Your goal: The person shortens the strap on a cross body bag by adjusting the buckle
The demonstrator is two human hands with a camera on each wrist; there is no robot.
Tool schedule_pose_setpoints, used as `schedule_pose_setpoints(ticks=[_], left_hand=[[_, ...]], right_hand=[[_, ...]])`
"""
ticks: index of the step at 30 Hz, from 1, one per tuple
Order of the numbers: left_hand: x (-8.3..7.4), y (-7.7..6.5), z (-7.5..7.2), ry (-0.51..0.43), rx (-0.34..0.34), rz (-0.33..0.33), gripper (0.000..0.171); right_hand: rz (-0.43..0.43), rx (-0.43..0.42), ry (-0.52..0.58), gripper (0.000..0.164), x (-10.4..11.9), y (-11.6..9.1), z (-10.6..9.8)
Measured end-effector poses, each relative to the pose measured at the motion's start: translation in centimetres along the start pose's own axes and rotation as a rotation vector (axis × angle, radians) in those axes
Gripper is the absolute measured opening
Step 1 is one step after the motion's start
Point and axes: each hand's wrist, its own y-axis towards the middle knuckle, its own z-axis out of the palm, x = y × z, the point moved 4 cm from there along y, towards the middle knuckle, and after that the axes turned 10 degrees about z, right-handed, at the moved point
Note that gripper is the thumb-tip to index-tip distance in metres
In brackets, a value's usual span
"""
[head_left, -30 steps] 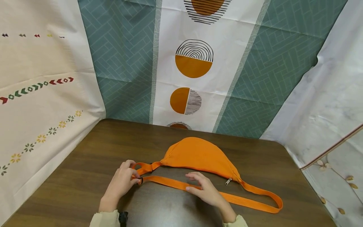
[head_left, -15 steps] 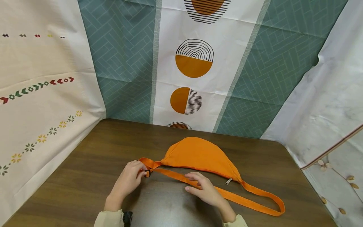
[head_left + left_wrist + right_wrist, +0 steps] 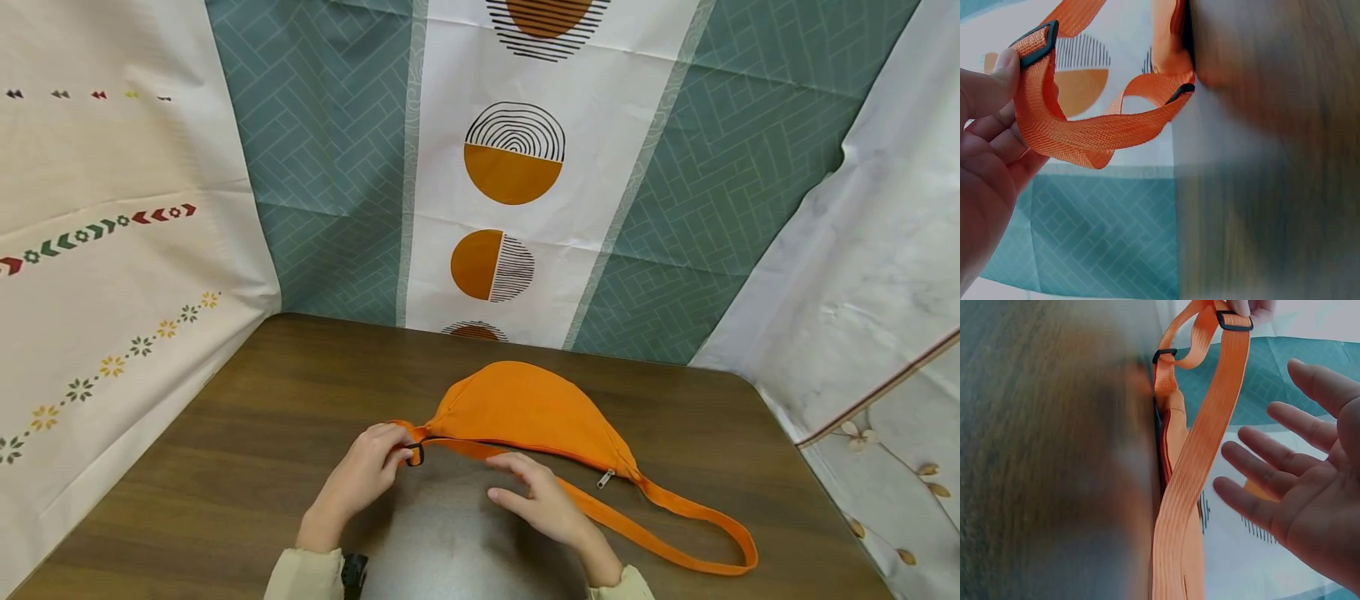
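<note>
Fingers of the left hand [image 3: 367,462] pinch the black buckle [image 3: 1038,45], thumb on its edge and the others behind the strap [image 3: 622,525]; those of the right hand [image 3: 540,504] are spread and hold nothing. The step in hand looks like managing the strap at its buckle. To do it well, the pinch should sit on the frame of the buckle, leaving the webbing free to slide, and the pull should run along the strap rather than across it. The right hand would do best to take the strap just right of the buckle and draw it flat, since slack could let it twist. A light second touch would also stop the bag [image 3: 525,408] sliding on the desk [image 3: 225,467].

The buckle is held up off the desk, near the left end of the bag. Left of the bag, a loop of webbing links it to a second black fitting [image 3: 1180,94] by the bag, clear of the thumb. From the buckle the strap runs right along the near side of the bag, passes beyond the right fingertips without touching them, then curves back to the right end of the bag, near the zip pull [image 3: 605,479].
</note>
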Motion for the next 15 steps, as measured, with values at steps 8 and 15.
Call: schedule_pose_setpoints(ticks=[8,15], left_hand=[[-0.8,1.0,1.2,-0.066,0.031,0.040,0.014],[-1.5,1.9,2.2,-0.090,0.043,0.109,0.015]], right_hand=[[-0.002,-0.106,0.000,0.032,1.1,0.0,-0.3],[-0.043,-0.120,-0.002,0.033,4.0,-0.3,-0.8]])
